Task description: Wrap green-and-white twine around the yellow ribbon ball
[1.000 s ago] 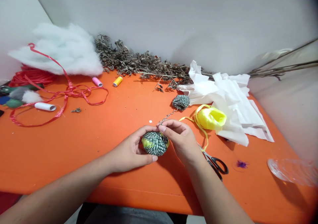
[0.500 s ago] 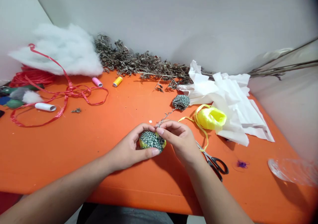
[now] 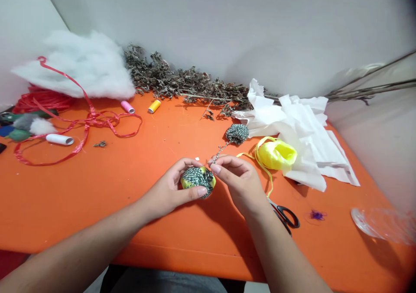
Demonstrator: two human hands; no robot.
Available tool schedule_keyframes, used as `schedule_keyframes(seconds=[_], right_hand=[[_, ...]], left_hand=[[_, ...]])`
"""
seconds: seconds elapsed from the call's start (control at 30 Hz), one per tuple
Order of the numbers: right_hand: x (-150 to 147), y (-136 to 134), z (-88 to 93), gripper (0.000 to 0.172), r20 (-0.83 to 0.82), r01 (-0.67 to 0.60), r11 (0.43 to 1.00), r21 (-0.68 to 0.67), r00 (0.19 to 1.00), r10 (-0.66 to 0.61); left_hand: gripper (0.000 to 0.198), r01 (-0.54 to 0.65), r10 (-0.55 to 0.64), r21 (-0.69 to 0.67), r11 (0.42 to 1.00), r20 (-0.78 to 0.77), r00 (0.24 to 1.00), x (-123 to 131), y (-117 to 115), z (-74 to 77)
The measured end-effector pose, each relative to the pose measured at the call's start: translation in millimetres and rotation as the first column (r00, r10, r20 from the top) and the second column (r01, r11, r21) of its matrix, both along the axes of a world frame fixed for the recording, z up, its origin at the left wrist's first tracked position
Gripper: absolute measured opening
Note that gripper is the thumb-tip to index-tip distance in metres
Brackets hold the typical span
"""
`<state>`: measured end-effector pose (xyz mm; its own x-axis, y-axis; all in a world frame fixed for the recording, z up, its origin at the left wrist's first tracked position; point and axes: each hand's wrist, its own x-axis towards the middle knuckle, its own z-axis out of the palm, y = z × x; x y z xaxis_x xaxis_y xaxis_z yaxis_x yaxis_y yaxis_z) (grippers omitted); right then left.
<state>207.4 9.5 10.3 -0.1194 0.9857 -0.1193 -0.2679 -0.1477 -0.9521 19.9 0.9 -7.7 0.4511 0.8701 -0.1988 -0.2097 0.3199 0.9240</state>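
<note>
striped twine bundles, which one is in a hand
The nearer bundle, with yellow showing, sits in the left hand; the farther bundle, without visible yellow, lies on the table.

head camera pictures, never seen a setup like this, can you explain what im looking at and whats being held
There is no machine here, just a person's two bare hands. Every picture comes from one camera worn on the head, looking forward and down.

The left hand holds a ball wrapped in green-and-white yarn, with yellow showing through. The right hand pinches a yarn strand leading to a small yarn bundle.

On the orange table, to the right, lie a yellow ribbon roll, scissors and white paper. Dried plants lie along the back; white fluff and red ribbon are at left.
</note>
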Motion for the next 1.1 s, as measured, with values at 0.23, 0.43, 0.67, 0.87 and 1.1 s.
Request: schedule_keyframes(seconds=[0.23,0.43,0.67,0.87,1.1], right_hand=[[0.1,2.2,-2.0,0.009,-0.02,0.0,1.0,-0.003,1.0,0.0],[0.5,3.1,-2.2,0.012,-0.01,-0.062,0.995,-0.083,0.998,0.061],[1.6,2.7,-3.8,0.013,0.016,-0.093,0.993,-0.066,0.995,0.094],[-0.1,2.5,-3.4,0.013,0.032,-0.109,0.991,-0.082,0.993,0.112],[-1.3,2.5,-2.3,0.012,0.024,-0.14,0.989,-0.052,0.99,0.141]], left_hand=[[0.041,-0.026,0.024,0.047,0.999,0.04,0.999,-2.6,0.8,-0.6],[0.044,0.048,-0.05,0.083,0.995,0.016,0.999,-2.3,-4.5,1.3],[0.048,0.098,-0.094,0.07,0.993,-0.061,0.994,-2.6,-6.3,2.1],[0.048,0.118,-0.106,0.124,0.985,-0.103,0.989,-4.3,-6.5,-0.1],[0.052,0.143,-0.128,0.108,0.984,-0.134,0.983,-4.6,-7.4,0.8]])
